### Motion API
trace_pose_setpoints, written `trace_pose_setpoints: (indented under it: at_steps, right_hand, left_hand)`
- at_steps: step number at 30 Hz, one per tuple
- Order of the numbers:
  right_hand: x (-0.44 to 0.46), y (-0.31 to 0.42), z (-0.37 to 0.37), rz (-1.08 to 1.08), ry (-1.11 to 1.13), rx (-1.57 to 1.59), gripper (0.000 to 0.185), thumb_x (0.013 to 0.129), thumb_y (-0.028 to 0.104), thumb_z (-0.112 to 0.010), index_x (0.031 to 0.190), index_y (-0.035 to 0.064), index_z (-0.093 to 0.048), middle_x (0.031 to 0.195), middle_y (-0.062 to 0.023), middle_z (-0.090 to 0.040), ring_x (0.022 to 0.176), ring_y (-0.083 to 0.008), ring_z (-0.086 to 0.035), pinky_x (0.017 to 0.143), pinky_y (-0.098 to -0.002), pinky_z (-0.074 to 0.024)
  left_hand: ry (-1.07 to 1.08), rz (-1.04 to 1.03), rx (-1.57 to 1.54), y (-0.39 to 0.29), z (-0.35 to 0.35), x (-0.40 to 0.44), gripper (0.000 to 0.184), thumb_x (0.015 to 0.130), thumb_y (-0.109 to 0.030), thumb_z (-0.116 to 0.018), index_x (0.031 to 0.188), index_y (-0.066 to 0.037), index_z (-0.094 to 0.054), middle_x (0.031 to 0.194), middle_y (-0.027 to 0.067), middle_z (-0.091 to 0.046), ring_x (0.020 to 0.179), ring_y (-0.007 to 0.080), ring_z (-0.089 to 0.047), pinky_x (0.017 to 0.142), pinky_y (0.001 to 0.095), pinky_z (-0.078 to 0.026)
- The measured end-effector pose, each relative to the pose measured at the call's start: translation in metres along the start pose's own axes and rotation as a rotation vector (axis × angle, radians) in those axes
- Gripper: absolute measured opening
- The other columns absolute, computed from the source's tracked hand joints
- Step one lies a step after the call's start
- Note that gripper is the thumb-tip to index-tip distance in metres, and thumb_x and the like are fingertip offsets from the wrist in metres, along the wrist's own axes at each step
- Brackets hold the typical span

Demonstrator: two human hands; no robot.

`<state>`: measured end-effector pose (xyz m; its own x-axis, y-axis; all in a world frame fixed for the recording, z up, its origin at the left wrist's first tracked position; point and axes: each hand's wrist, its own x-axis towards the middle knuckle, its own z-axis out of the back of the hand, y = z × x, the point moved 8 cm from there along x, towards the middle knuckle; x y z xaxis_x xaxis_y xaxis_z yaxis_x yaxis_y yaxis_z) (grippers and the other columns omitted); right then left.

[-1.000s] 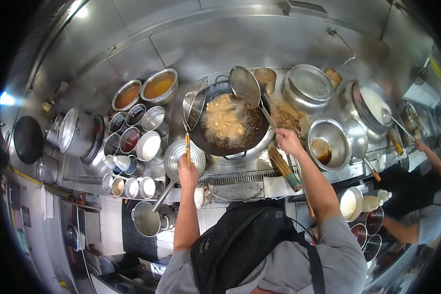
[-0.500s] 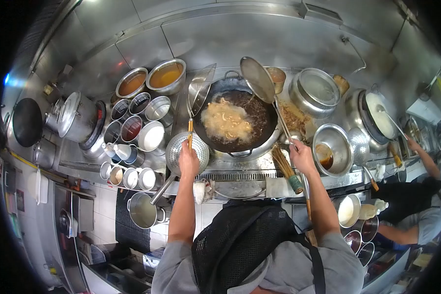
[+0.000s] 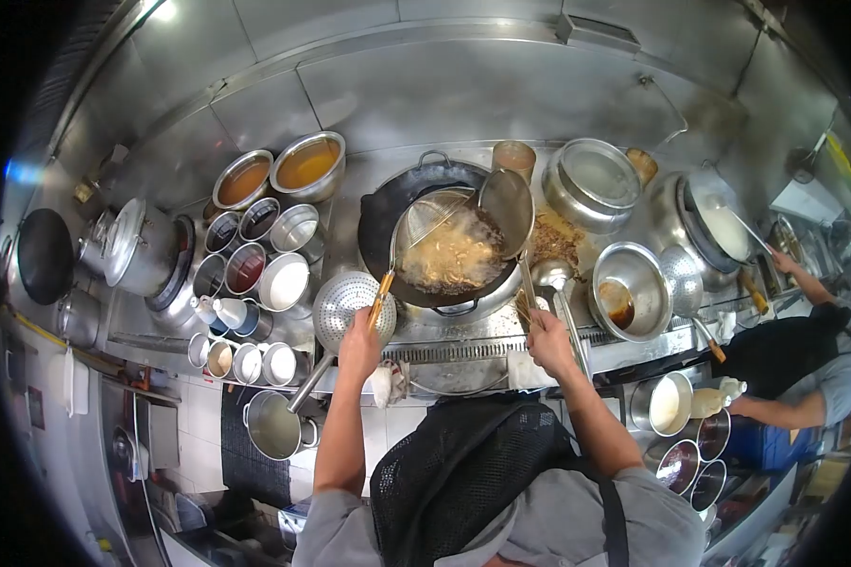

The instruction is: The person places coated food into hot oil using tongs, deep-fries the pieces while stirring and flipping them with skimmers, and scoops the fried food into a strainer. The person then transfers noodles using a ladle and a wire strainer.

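Note:
In the head view, my left hand [image 3: 359, 348] is closed around the wooden handle of a wire strainer [image 3: 421, 219], whose round mesh lies over the left side of the frying food. My right hand [image 3: 549, 342] grips the long handle of a second strainer [image 3: 509, 210], tilted against the right side of the wok. Pale pieces of food [image 3: 454, 248] bubble in dark oil in the black wok [image 3: 380, 213]. A perforated metal skimmer [image 3: 336, 317] lies just beyond my left hand. Beside my right hand, a ladle [image 3: 554, 273] rests on the stove.
Two bowls of amber liquid [image 3: 309, 168] and several seasoning containers [image 3: 286, 281] stand at left. A steel bowl with brown sauce [image 3: 638, 317] and a covered pot [image 3: 593, 180] are at right. A co-worker's arm [image 3: 808, 279] reaches over another wok [image 3: 728, 231] at far right.
The left strainer has swung from the wok's left edge over the food. The right strainer has come down into the wok's right side, and my right hand has moved left and lower.

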<state>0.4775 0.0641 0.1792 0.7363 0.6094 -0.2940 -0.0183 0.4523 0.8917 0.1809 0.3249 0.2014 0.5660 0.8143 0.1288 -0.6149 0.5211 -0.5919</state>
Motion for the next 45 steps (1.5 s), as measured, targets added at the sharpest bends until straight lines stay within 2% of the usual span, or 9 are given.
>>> trace_pose_setpoints:
  at_steps: [2, 8, 16, 24, 25, 30, 36, 44, 45]
  right_hand:
    - [0.017, -0.014, -0.009, -0.043, 0.037, 0.230, 0.033, 0.096, 0.010, -0.049, 0.127, 0.0019, -0.061, 0.065, -0.0060, -0.057, 0.044, -0.0115, -0.049, 0.036, -0.0305, -0.0364]
    - [0.083, -0.022, -0.017, -0.198, 0.296, 0.550, 0.029, 0.095, 0.008, -0.055, 0.124, 0.0067, -0.055, 0.068, -0.0043, -0.054, 0.041, -0.0086, -0.038, 0.035, -0.0253, -0.0242]
    - [0.120, -0.025, -0.048, -0.291, 0.606, 0.626, 0.039, 0.094, 0.006, -0.057, 0.132, 0.0072, -0.051, 0.070, -0.0027, -0.053, 0.043, -0.0063, -0.034, 0.037, -0.0235, -0.0218]
    - [0.115, -0.015, 0.038, 0.081, 0.279, 0.240, 0.035, 0.096, 0.011, -0.055, 0.130, 0.0030, -0.060, 0.062, 0.0007, -0.054, 0.039, -0.0070, -0.038, 0.036, -0.0243, -0.0251]
    - [0.112, -0.014, 0.048, 0.054, 0.286, 0.216, 0.039, 0.096, 0.011, -0.055, 0.134, 0.0027, -0.057, 0.064, -0.0009, -0.054, 0.039, -0.0074, -0.037, 0.035, -0.0246, -0.0252]
    - [0.086, -0.017, 0.063, -0.134, 0.359, 0.209, 0.040, 0.095, 0.008, -0.056, 0.134, 0.0004, -0.054, 0.066, -0.0041, -0.055, 0.040, -0.0076, -0.036, 0.035, -0.0253, -0.0251]
    - [0.013, -0.022, 0.017, -0.430, 0.510, 0.573, 0.029, 0.097, 0.008, -0.057, 0.126, 0.0050, -0.056, 0.069, -0.0024, -0.054, 0.043, -0.0058, -0.036, 0.035, -0.0212, -0.0246]
    - [-0.023, -0.016, -0.058, -0.500, 0.690, 1.039, 0.030, 0.099, 0.007, -0.053, 0.129, 0.0040, -0.050, 0.074, -0.0021, -0.052, 0.046, -0.0036, -0.036, 0.036, -0.0185, -0.0263]
    - [-0.024, -0.011, -0.060, -0.510, 0.693, 1.099, 0.029, 0.100, 0.006, -0.053, 0.128, 0.0040, -0.050, 0.074, -0.0023, -0.053, 0.046, -0.0035, -0.037, 0.036, -0.0185, -0.0265]
  left_hand:
    - [-0.001, -0.011, -0.063, -0.001, 0.019, -0.017, 0.042, 0.091, -0.006, -0.053, 0.132, -0.007, -0.046, 0.110, 0.0296, -0.065, 0.099, 0.0502, -0.062, 0.083, 0.0551, -0.049]
    - [-0.093, 0.030, -0.205, -0.004, 0.054, -0.038, 0.046, 0.091, -0.005, -0.059, 0.134, -0.004, -0.045, 0.109, 0.0289, -0.065, 0.102, 0.0473, -0.063, 0.088, 0.0484, -0.050]
    - [-0.323, 0.066, -0.105, -0.020, 0.082, -0.052, 0.044, 0.094, -0.006, -0.057, 0.134, 0.000, -0.042, 0.112, 0.0306, -0.063, 0.104, 0.0487, -0.062, 0.087, 0.0489, -0.049]
    - [-0.268, 0.191, -0.145, -0.003, 0.041, -0.064, 0.046, 0.092, -0.008, -0.058, 0.135, -0.001, -0.045, 0.113, 0.0288, -0.062, 0.106, 0.0450, -0.063, 0.090, 0.0444, -0.049]
    - [-0.318, 0.060, -0.159, -0.006, 0.036, -0.060, 0.046, 0.092, -0.006, -0.057, 0.136, -0.001, -0.043, 0.111, 0.0291, -0.063, 0.104, 0.0469, -0.063, 0.089, 0.0459, -0.050]
    - [-0.238, 0.079, -0.148, 0.003, -0.004, -0.039, 0.047, 0.090, -0.001, -0.054, 0.135, -0.003, -0.041, 0.113, 0.0324, -0.062, 0.105, 0.0523, -0.059, 0.089, 0.0533, -0.048]
    - [-0.095, 0.168, -0.143, -0.017, -0.050, -0.034, 0.051, 0.087, 0.005, -0.048, 0.137, -0.002, -0.037, 0.114, 0.0366, -0.059, 0.105, 0.0551, -0.057, 0.091, 0.0577, -0.045]
    - [-0.003, 0.213, -0.125, -0.043, -0.097, -0.028, 0.074, 0.081, 0.004, -0.052, 0.146, 0.001, -0.017, 0.133, 0.0409, -0.042, 0.110, 0.0571, -0.054, 0.092, 0.0583, -0.047]
    - [-0.047, 0.185, -0.159, -0.041, -0.101, -0.023, 0.074, 0.081, 0.002, -0.054, 0.145, 0.001, -0.018, 0.123, 0.0392, -0.051, 0.107, 0.0583, -0.055, 0.093, 0.0592, -0.046]
